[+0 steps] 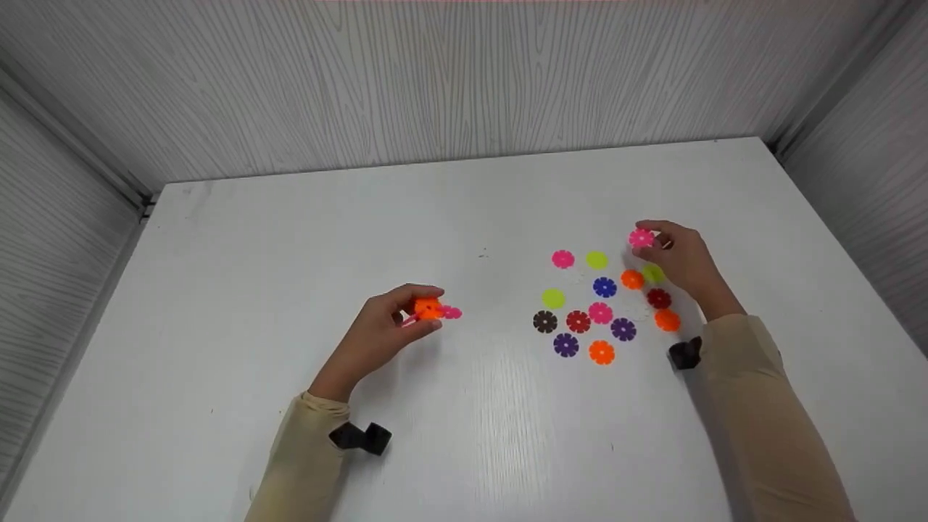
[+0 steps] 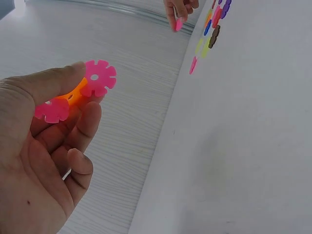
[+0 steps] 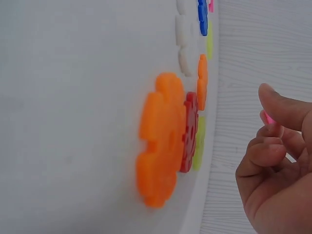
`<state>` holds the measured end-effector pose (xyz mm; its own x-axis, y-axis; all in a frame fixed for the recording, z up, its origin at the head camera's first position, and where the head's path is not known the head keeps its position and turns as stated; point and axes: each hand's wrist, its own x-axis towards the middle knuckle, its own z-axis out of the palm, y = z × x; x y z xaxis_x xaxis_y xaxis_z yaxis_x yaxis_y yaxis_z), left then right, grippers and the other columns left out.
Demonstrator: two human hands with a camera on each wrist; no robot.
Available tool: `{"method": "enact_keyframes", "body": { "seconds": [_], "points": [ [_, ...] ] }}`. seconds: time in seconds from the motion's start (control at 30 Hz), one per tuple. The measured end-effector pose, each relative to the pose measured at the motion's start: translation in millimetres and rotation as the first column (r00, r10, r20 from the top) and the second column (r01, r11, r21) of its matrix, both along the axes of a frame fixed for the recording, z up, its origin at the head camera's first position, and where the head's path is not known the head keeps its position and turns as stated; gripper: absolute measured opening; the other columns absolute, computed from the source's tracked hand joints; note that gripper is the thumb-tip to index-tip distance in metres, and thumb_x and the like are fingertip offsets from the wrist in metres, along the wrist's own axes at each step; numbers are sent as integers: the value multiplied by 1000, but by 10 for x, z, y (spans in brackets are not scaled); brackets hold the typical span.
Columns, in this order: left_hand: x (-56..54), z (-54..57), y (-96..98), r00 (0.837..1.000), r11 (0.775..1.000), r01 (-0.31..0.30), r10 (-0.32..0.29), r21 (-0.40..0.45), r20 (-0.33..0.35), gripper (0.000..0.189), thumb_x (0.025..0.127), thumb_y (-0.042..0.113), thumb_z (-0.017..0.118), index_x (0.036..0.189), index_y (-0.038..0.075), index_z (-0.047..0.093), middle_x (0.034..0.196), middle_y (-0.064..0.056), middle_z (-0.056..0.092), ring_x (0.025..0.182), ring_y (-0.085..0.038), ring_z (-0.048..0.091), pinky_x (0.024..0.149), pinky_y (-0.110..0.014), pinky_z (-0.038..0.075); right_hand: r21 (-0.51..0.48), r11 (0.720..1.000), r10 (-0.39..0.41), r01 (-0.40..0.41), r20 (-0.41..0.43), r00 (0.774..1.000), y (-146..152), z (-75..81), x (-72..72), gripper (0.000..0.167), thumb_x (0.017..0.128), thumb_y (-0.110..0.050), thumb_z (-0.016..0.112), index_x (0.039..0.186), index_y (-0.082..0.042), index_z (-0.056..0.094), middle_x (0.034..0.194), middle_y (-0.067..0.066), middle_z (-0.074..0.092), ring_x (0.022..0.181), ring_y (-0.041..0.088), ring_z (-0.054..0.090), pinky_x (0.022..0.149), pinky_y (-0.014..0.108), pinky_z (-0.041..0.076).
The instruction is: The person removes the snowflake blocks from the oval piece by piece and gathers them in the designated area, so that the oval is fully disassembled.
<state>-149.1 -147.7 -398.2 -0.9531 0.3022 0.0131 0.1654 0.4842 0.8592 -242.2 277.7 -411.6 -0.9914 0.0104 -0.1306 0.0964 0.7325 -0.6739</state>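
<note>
Between thumb and fingers, my left hand [image 1: 388,322] holds a joined piece above the table, left of the loose discs. In the left wrist view it is an orange notched disc [image 2: 73,97] with a pink notched disc [image 2: 100,78] slotted on one side and a second pink disc [image 2: 51,110] on the other. My right hand [image 1: 681,254] pinches a single pink notched disc [image 1: 641,238] by its edge, above the far right of the loose discs. Only a sliver of that pink disc shows in the right wrist view, behind the thumb.
Several loose notched discs lie flat on the white table [image 1: 290,239], right of centre. Among them are a black disc [image 1: 545,322], a blue disc [image 1: 605,287], an orange disc [image 1: 602,352] and a yellow-green disc [image 1: 554,298]. Wood-grain panels [image 1: 435,87] rise behind and beside the table.
</note>
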Motion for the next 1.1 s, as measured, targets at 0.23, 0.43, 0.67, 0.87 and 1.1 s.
{"method": "enact_keyframes", "body": {
  "seconds": [0.23, 0.43, 0.67, 0.87, 1.1],
  "points": [
    [-10, -39, -11, 999, 999, -35, 35, 40, -3, 42, 83, 17, 75, 124, 14, 62, 102, -4, 72, 85, -16, 52, 68, -21, 38, 24, 1000, 12, -14, 105, 994, -14, -11, -46, 51, 97, -27, 56, 145, -15, 44, 123, 20, 49, 105, 31, 48, 95, 41, 47],
    [-3, -31, -4, 997, 997, -66, 64, 49, 34, 43, 83, 18, 76, 123, 13, 61, 106, -6, 73, 86, -18, 51, 70, -24, 40, 34, 999, 24, -29, 142, 990, -16, -17, -74, 51, 98, -29, 55, 145, -16, 43, 123, 21, 48, 107, 33, 47, 98, 45, 46],
    [-21, -54, 18, 1000, 998, -20, 20, 58, 4, 38, 82, 17, 77, 117, 15, 64, 100, -3, 62, 93, -17, 50, 79, -29, 40, 65, 996, 41, -56, 221, 974, 11, -27, -120, 51, 97, -29, 57, 144, -18, 44, 125, 22, 48, 108, 34, 47, 96, 46, 46],
    [-18, -67, 19, 999, 998, 24, -22, 62, -27, 37, 80, 16, 78, 115, 16, 65, 89, -2, 54, 86, -17, 46, 75, -26, 39, 68, 995, 60, -78, 232, 971, 3, -23, -139, 53, 94, -30, 61, 143, -16, 45, 130, 24, 47, 115, 38, 46, 99, 53, 44],
    [-5, -58, 9, 999, 995, 40, -41, 94, 0, 38, 79, 17, 79, 115, 17, 65, 88, 1, 52, 85, -18, 46, 72, -25, 39, 98, 991, 64, -93, 266, 962, -38, -10, -169, 56, 95, -30, 59, 146, -17, 41, 135, 25, 44, 119, 41, 45, 103, 56, 41]
  ]
}}
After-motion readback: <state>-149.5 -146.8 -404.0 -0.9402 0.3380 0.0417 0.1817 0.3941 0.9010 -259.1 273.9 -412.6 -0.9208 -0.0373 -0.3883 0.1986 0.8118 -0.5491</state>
